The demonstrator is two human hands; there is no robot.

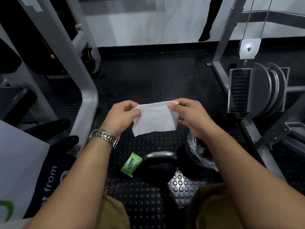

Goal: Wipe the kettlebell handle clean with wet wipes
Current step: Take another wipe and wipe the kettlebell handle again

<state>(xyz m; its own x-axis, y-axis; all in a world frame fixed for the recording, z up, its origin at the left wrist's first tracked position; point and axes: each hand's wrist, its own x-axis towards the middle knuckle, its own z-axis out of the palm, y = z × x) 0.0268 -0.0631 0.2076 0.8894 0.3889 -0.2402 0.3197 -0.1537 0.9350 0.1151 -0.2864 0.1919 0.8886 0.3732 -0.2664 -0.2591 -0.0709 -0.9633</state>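
A white wet wipe (156,119) is stretched flat between both hands above the floor. My left hand (122,115) pinches its left edge and my right hand (191,115) pinches its right edge. Below them a black kettlebell (157,169) stands on the studded rubber floor, its grey handle (159,155) on top. A green pack of wet wipes (131,164) lies on the floor just left of the kettlebell. Neither hand touches the kettlebell.
A small bin lined with clear plastic (200,154) stands right of the kettlebell, partly behind my right forearm. Grey gym machine frames (85,103) rise on the left, and a weight stack machine (257,90) on the right. A white and dark bag (24,171) sits at lower left.
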